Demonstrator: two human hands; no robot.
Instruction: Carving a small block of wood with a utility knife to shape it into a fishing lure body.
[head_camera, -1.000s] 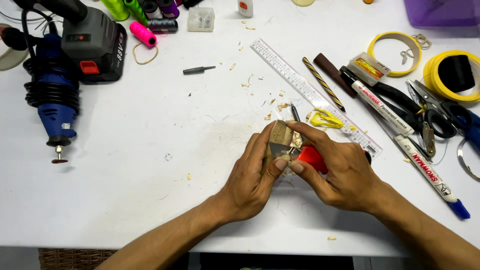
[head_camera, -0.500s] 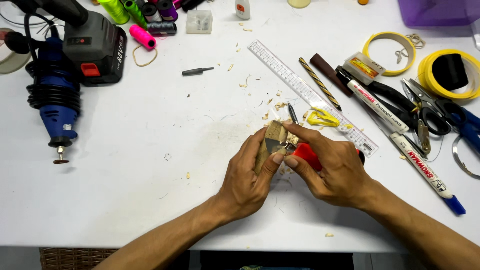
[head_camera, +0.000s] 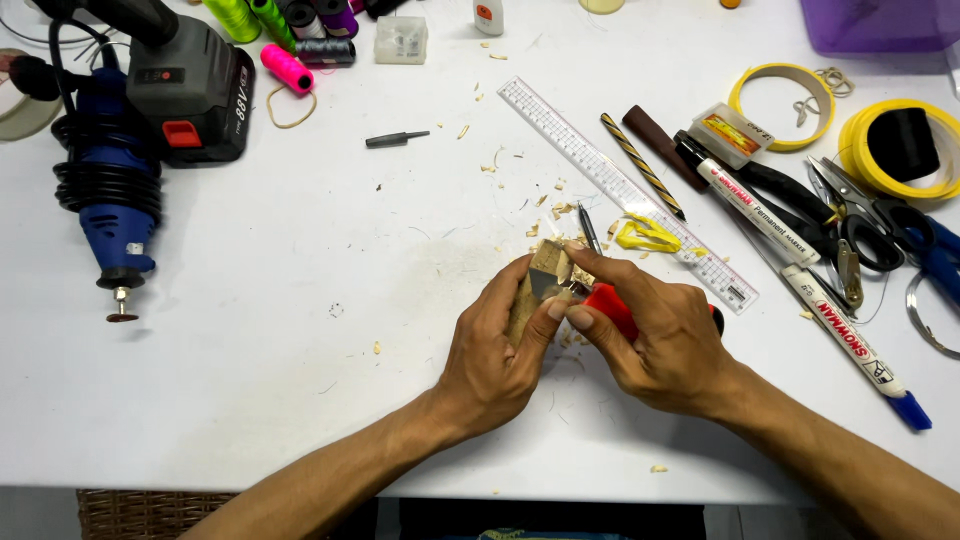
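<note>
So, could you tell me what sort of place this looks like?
Probably a hobby or craft workbench: a white table strewn with wood shavings, a blue rotary tool, a ruler and thread spools, while the left hand holds a wood block.

A pale tan wood block (head_camera: 540, 285) and a red-handled knife (head_camera: 612, 307) are seen on the white table (head_camera: 300, 300), with a blue rotary tool (head_camera: 115, 215) at the left edge, a clear ruler (head_camera: 625, 190), a brown-and-gold striped pencil (head_camera: 642, 166) and yellow tape rolls (head_camera: 860, 150) toward the right edge.
</note>
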